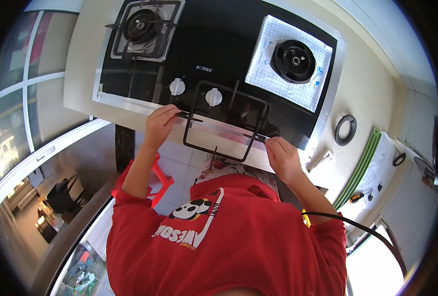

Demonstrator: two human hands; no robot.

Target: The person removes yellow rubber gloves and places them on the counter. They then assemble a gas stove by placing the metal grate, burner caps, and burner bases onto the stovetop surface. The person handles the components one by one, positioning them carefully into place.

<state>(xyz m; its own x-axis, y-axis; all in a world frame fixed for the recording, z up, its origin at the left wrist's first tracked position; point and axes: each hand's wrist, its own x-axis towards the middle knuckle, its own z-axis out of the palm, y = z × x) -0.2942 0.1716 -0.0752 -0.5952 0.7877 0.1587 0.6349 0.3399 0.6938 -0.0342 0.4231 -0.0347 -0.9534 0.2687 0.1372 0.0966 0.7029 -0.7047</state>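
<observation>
A square black pan support point(214, 153) is held between my two hands over the front edge of the black glass gas cooktop point(214, 29). My left hand point(162, 124) pinches a prong on its left side, and my right hand point(282, 155) pinches one on its right side. Part of the support overlaps two white control knobs in this view. At the cooktop's right, a black burner point(294, 61) sits on a square, grid-patterned silvery liner, with no support over it. The left burner point(141, 25) has its own pan support around it.
On the counter to the right lie a black ring point(346, 130), a green slatted strip point(359, 165) and an orange-handled tool point(357, 198). A red plastic stool point(165, 180) stands below the counter at the left. A black cable point(362, 227) runs past my right arm.
</observation>
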